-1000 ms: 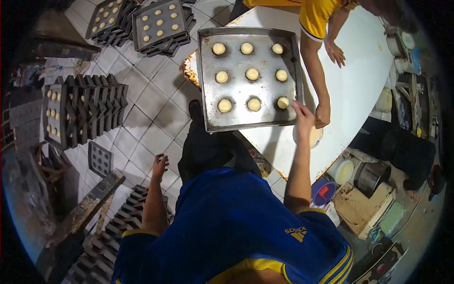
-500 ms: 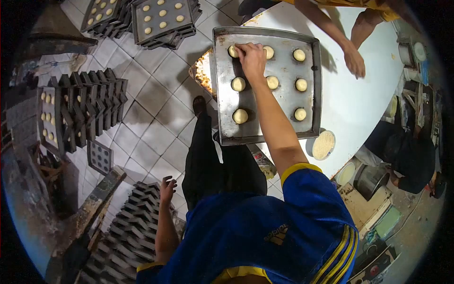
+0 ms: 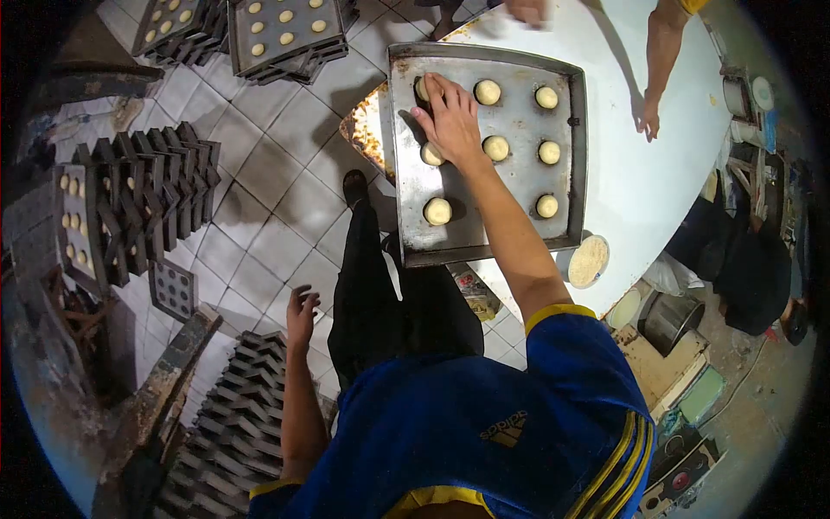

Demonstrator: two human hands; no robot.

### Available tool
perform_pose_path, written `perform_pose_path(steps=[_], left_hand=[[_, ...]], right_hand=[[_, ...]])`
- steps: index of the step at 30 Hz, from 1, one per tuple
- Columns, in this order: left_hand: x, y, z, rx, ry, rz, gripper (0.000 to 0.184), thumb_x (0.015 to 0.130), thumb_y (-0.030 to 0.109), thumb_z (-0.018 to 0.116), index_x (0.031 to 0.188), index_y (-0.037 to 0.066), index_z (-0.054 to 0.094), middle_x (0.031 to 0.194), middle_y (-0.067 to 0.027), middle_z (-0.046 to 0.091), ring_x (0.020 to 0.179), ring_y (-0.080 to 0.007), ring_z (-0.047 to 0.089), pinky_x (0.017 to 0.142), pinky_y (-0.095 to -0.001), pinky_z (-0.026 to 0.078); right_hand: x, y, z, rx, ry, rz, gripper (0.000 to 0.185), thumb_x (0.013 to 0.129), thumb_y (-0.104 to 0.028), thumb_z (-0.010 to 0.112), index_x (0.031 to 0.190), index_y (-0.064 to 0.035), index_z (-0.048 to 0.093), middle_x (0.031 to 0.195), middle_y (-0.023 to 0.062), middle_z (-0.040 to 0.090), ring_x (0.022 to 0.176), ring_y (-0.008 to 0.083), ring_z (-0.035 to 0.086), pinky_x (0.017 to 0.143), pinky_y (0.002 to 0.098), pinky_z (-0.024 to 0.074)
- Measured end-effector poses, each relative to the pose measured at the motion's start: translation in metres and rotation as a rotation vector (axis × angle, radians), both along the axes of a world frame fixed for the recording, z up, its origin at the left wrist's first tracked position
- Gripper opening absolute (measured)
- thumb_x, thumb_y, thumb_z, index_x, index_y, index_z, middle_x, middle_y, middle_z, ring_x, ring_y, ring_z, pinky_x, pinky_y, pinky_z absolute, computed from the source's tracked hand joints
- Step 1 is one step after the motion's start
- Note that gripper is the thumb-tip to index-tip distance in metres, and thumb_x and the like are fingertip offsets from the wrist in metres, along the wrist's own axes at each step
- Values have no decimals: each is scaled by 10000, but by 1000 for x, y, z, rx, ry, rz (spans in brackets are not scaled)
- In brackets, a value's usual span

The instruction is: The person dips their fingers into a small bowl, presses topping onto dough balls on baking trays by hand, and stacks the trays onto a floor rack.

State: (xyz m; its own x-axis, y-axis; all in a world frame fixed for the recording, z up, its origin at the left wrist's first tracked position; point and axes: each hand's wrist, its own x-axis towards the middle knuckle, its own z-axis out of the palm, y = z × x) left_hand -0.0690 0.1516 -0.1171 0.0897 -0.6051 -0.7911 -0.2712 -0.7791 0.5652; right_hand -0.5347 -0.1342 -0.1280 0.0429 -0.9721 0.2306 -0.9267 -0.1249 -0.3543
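Note:
A metal baking tray (image 3: 536, 238) lies on the white tabletop and carries several round dough balls in rows. My right hand (image 3: 454, 125) is over its far left part, palm down, with the fingers spread. Its fingertips partly cover the corner dough ball (image 3: 423, 87); whether they touch it I cannot tell. Just under the thumb side sits another dough ball (image 3: 432, 154), partly hidden by the hand. Beside my leg, away from the table, hangs my left hand (image 3: 301, 316), fingers loosely apart and holding nothing.
A co-worker's hand (image 3: 648, 119) is at the table's far side. A bowl of pale crumbs (image 3: 589, 261) stands right of the tray. Stacked trays of dough (image 3: 79, 216) and more stacked trays (image 3: 229, 415) stand on the tiled floor to my left.
My right hand's fingers have gone from bunched at the corner dough ball to spread out over it. The co-worker's hands have moved apart, one toward the top edge. My left hand stays low.

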Motion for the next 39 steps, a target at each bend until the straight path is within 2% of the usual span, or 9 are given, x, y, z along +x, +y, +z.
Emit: perform_pose_path(steps=[5, 8, 16, 21, 24, 28, 33, 38, 39], left_hand=[[-91, -68, 9, -68, 282, -125, 598, 1042, 374, 695, 1531, 99, 485, 1284, -119, 705, 1185, -219, 650, 1018, -360, 490], [-160, -99, 11, -13, 359, -186, 683, 1036, 441, 700, 1579, 125, 431, 1383, -139, 665, 1282, -254, 612, 1062, -402, 475], [-181, -98, -41, 16, 377, 59, 726, 1087, 634, 447, 1640, 167, 389, 1519, -206, 555, 1411, -326, 532, 1142, -513, 428], [-57, -71, -41, -47, 128, 300, 492, 1069, 500, 565, 1414, 149, 575, 1262, -80, 698, 1108, -204, 665, 930, -432, 527], [57, -67, -29, -130, 62, 555, 635, 1066, 546, 564, 1529, 122, 474, 1411, -129, 670, 1281, -308, 630, 1052, -518, 496], [224, -86, -21, -396, -4, 812, 651, 1065, 584, 521, 1554, 162, 439, 1488, -141, 620, 1339, -326, 586, 1085, -541, 454], [396, -166, 59, -707, -62, 1096, 545, 1022, 534, 644, 1372, 128, 546, 1205, -31, 688, 1098, -197, 632, 955, -438, 469], [615, -233, 53, -659, -495, 1163, 746, 990, 504, 699, 1485, -16, 498, 1371, -189, 661, 1275, -296, 625, 1065, -415, 470], [647, -247, 42, -610, -757, 1227, 801, 973, 499, 718, 1494, -63, 484, 1393, -227, 650, 1297, -328, 621, 1093, -414, 469]], right_hand=[[-4, -1, -2, 80, 117, 65, 719, 1090, -474, 551, 1634, -27, 406, 1715, 172, 363, 1585, 365, 324, 1297, 539, 244], [-17, 15, 37, 80, -207, -34, 668, 1117, -426, 508, 1635, -16, 403, 1733, 202, 331, 1602, 394, 296, 1329, 524, 182], [-63, 217, 120, 81, -771, -492, 441, 1145, -247, 521, 1490, 24, 561, 1362, 177, 674, 1227, 254, 660, 1059, 374, 516], [-62, 332, 106, 252, -825, -525, 318, 1120, -221, 587, 1206, 54, 720, 1039, 102, 731, 964, 137, 639, 853, 318, 552], [-73, 393, 70, 272, -652, -503, 343, 1125, -228, 580, 911, 26, 663, 717, -1, 569, 651, 92, 489, 583, 286, 421], [-44, 426, 76, 254, -673, -571, 474, 1135, -275, 572, 767, 21, 532, 658, 18, 472, 655, 126, 395, 568, 363, 338], [-5, 408, 52, 520, -631, -585, 477, 1138, -305, 575, 800, 32, 596, 695, 68, 597, 659, 148, 472, 600, 349, 420], [57, 346, 28, 641, -229, -395, 472, 1071, -338, 658, 824, 64, 680, 708, 149, 665, 650, 199, 572, 613, 415, 480], [59, 344, 6, 675, -397, -451, 501, 1037, -520, 599, 913, -79, 803, 814, 114, 781, 725, 308, 709, 716, 483, 561]])
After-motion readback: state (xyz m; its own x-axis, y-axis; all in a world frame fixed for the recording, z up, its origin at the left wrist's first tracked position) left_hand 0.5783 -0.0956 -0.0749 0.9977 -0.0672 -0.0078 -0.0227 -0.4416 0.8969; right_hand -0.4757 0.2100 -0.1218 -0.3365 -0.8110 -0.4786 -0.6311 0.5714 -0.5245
